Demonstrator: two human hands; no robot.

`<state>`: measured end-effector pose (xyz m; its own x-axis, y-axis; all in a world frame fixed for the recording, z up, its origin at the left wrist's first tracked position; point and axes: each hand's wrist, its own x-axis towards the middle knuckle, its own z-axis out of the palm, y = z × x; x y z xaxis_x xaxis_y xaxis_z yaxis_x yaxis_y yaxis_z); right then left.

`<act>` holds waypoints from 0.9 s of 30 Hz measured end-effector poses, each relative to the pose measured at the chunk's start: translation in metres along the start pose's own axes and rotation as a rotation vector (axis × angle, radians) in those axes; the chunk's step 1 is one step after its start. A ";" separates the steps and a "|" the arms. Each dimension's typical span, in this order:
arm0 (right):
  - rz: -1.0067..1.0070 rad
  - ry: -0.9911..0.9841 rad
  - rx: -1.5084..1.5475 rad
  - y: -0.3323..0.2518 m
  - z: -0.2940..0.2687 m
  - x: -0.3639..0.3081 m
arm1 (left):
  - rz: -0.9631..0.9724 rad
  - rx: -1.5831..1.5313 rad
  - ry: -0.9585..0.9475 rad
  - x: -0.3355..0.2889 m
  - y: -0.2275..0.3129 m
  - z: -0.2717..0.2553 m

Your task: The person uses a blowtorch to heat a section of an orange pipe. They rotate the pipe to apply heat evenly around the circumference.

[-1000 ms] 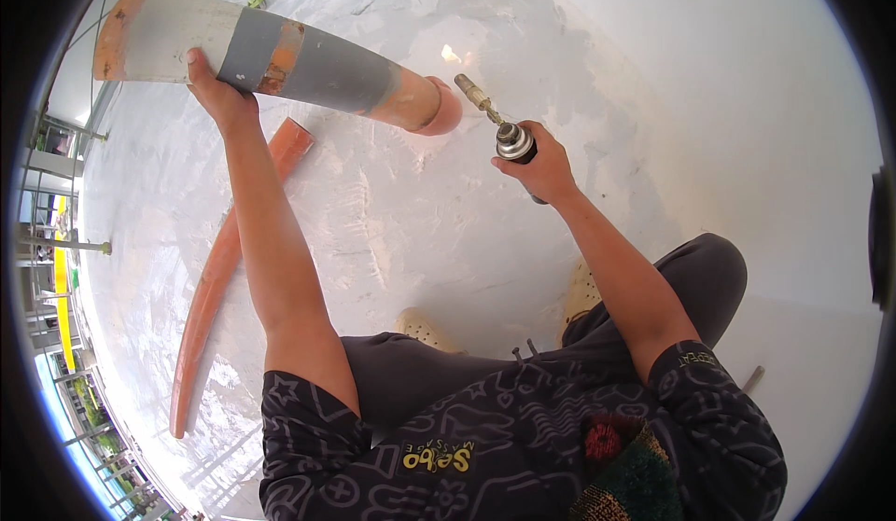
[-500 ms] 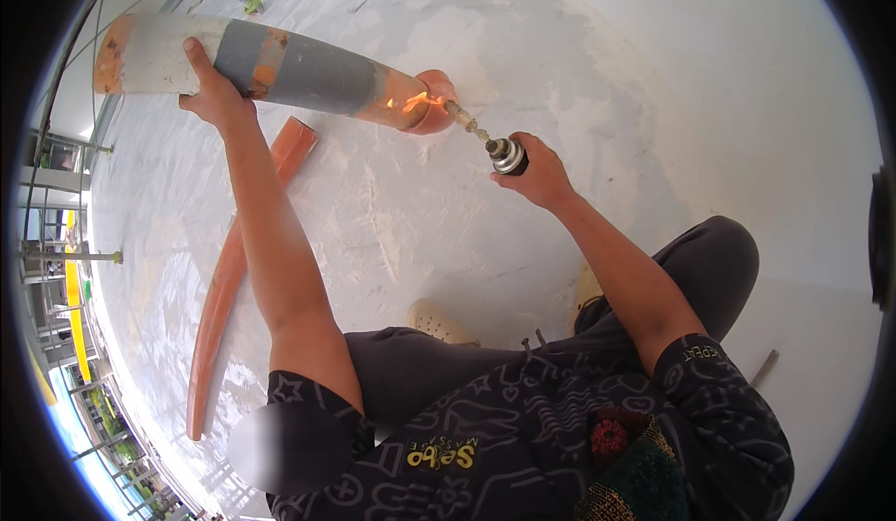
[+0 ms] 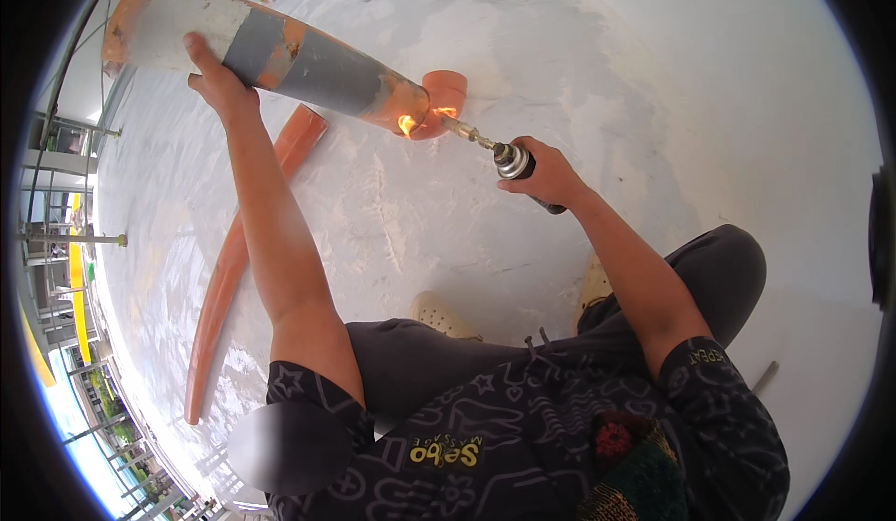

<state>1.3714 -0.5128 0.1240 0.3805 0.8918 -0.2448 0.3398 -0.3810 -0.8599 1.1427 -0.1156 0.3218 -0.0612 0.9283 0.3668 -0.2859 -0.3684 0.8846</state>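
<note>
Pipe (image 3: pixel 317 69) lies which way from the hands, please?

Its long axis goes slantwise, from the upper left down to the orange fitting (image 3: pixel 445 92) near the middle. The left hand (image 3: pixel 224 83) is where the pale part meets the grey; the right hand (image 3: pixel 555 171) is nearer to the fitting.

And the left fingers, are they wide?

No, they hold the pipe from its near side. The thumb lies over the pale surface; the other fingers are mostly hidden, so I cannot tell how far they bend.

And the right fingers?

They are wrapped around the torch (image 3: pixel 513 162). Its nozzle (image 3: pixel 457 127) points up-left, and flame (image 3: pixel 407 125) burns at the pipe's end. Whether the nozzle touches the fitting, I cannot tell.
</note>
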 end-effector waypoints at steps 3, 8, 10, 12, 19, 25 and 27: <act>-0.004 -0.078 -0.009 -0.013 0.020 0.049 | 0.046 -0.011 -0.035 0.044 -0.024 -0.016; -0.019 -0.062 -0.020 0.051 0.070 0.109 | 0.036 0.026 -0.009 0.040 -0.106 -0.033; -0.031 -0.031 -0.028 0.110 0.078 0.113 | 0.023 0.038 -0.008 -0.002 -0.142 -0.029; -0.044 0.011 -0.043 0.179 0.058 0.108 | 0.029 0.027 -0.018 -0.054 -0.170 -0.004; -0.063 -0.012 -0.023 0.370 -0.173 0.093 | 0.085 0.194 0.108 -0.226 -0.221 0.238; -0.108 0.024 -0.055 0.475 -0.281 0.240 | 0.175 0.030 0.020 -0.212 -0.332 0.410; -0.174 0.028 -0.084 0.479 -0.249 0.323 | 0.282 0.042 -0.038 -0.148 -0.378 0.394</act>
<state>1.8714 -0.4677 -0.2553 0.3328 0.9394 -0.0820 0.4725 -0.2414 -0.8476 1.6367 -0.1335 0.0465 -0.0964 0.7867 0.6097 -0.2225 -0.6141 0.7572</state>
